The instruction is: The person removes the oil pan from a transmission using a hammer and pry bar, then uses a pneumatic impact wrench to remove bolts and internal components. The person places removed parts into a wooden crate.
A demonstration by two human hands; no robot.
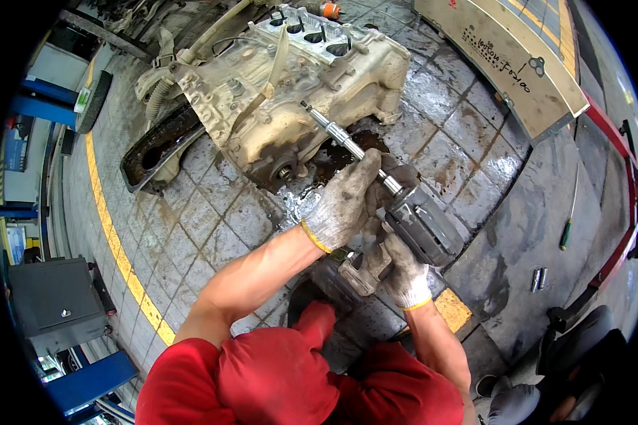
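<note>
In my hands is a dark grey impact wrench (427, 225) with a long silver extension bar (342, 136) on its nose. My left hand (347, 198), in a grey work glove, is closed around the bar close to the tool's body. Behind the body, my gloved right hand (405, 273) wraps the handle. The bar's tip points up and left, over the near right side of a dirty engine (266, 127) lying on the floor. From this angle I cannot tell whether the tip touches the engine.
A black pan-like part (131, 159) lies left of the engine. Dark liquid wets the tiles. To the right are a long cardboard box (503, 60), a red metal frame (617, 248), a green-handled screwdriver (566, 234) and small metal sockets (539, 278). Another person's legs (521, 400) show lower right.
</note>
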